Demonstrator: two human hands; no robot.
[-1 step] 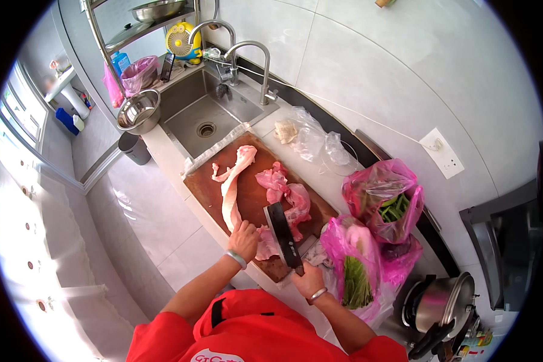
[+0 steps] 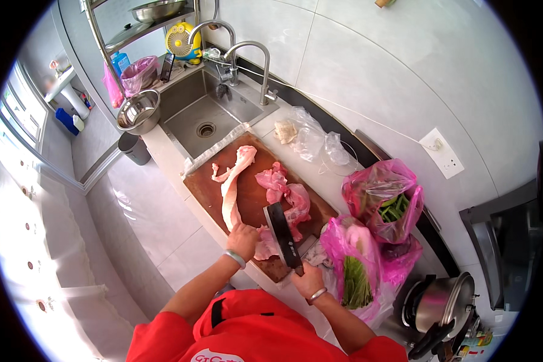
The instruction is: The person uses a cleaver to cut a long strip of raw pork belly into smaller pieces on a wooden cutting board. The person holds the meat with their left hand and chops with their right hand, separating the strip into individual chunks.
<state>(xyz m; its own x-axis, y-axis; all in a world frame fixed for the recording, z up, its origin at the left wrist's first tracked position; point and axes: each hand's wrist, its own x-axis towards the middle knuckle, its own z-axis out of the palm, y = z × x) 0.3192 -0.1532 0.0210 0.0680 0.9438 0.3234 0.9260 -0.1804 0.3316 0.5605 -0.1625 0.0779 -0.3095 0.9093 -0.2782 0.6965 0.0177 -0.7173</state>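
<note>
The right hand (image 2: 309, 280) has its fingers wrapped around the handle of a cleaver (image 2: 282, 235) at the cutting board's (image 2: 205, 181) corner nearest the person, the dark blade lying across pink meat (image 2: 298, 202). The left hand (image 2: 242, 241) is at the board's long front edge, fingers bent down at the near end of a long pale strip (image 2: 229, 190); whether they pinch it or only press, I cannot tell. That strip runs from the left hand toward the board's sink-side edge, while the pink meat lies along the wall-side half. The board rests on the table (image 2: 329, 187), one short edge beside the sink (image 2: 184, 114). Past its opposite short edge stands a pink bag (image 2: 332, 241) with green stalks.
</note>
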